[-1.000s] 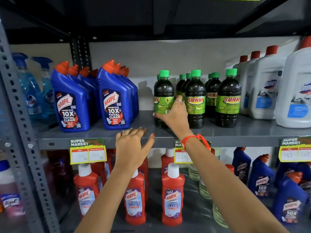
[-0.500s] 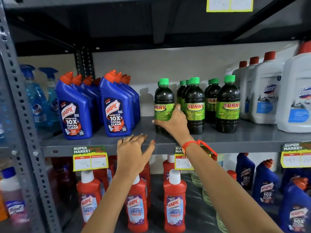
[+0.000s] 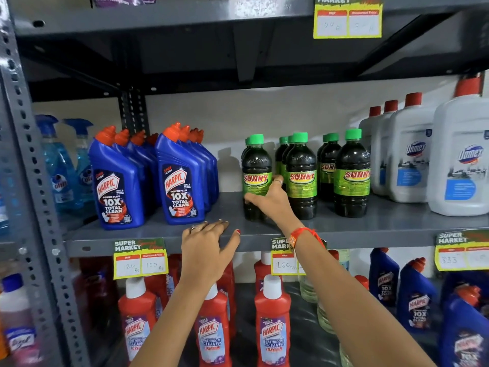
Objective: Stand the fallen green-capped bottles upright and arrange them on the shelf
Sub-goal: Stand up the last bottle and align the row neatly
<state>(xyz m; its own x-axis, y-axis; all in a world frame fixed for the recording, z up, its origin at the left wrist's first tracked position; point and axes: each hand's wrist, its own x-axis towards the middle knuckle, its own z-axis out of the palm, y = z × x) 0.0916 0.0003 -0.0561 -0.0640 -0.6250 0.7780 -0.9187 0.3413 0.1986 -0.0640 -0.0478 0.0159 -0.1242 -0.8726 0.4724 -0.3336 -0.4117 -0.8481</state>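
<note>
Several dark bottles with green caps and green SUNNY labels stand upright on the grey middle shelf [image 3: 158,229]. My right hand [image 3: 267,201] grips the lower body of the leftmost front bottle [image 3: 256,170], which stands upright with its label facing me. Two more front bottles [image 3: 301,176] [image 3: 352,176] stand to its right, each with others behind it. My left hand [image 3: 209,245] rests flat on the shelf's front edge, fingers spread, holding nothing.
Blue Harpic bottles [image 3: 180,181] stand left of the green-capped ones, blue spray bottles [image 3: 60,168] further left. White Domex jugs [image 3: 460,160] fill the right. Red Harpic bottles [image 3: 272,321] sit on the shelf below. Price tags [image 3: 140,258] hang on the shelf edge.
The leftmost bottle's label has turned to face front under my right hand. The view has tilted upward, showing more of the upper shelf. My left hand stays on the shelf edge.
</note>
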